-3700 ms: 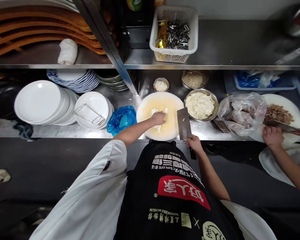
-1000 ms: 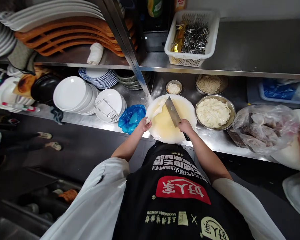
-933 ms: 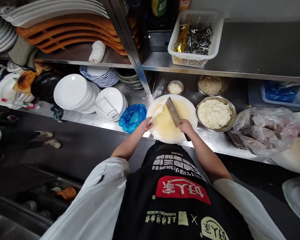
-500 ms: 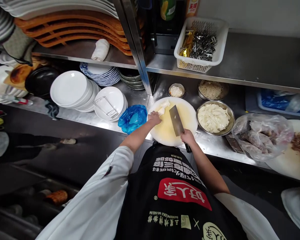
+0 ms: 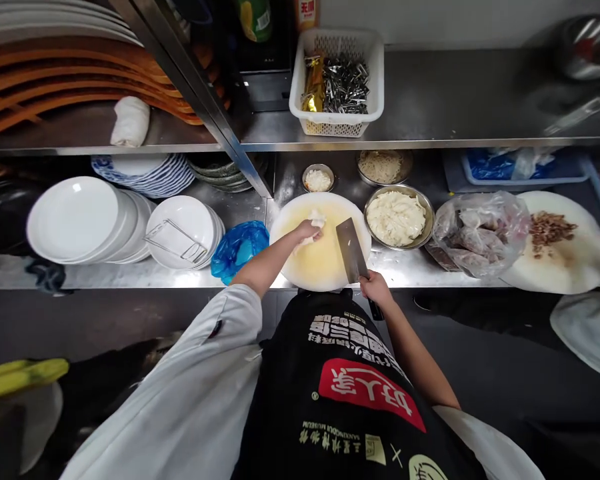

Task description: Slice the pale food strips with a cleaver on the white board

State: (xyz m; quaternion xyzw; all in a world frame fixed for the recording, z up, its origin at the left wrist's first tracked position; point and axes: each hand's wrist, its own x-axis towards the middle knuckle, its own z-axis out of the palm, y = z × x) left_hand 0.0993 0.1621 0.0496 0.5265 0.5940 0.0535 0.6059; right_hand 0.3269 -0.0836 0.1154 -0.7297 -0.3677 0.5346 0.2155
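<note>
A round, yellowed white cutting board (image 5: 330, 270) lies at the counter's front edge. My left hand (image 5: 307, 231) is over its left half, with the fingers closed around soft white food pieces (image 5: 318, 217) whose exact kind I cannot make out. In my right hand (image 5: 376, 288) is the black handle of a cleaver (image 5: 351, 250). Its broad blade lies tilted over the right part of the board, apart from the white pieces.
Right of the board stand a metal bowl of pale sliced food (image 5: 396, 219) and a plastic bag (image 5: 483, 230). A small bowl (image 5: 318, 179) sits behind. To the left are a blue bag (image 5: 240, 248) and stacked white plates (image 5: 73, 220). A metal shelf (image 5: 430, 143) overhangs the counter.
My left hand has moved from the board's left edge further in and closed on the white pieces. The cleaver has shifted toward the board's right side. The whole view has turned right.
</note>
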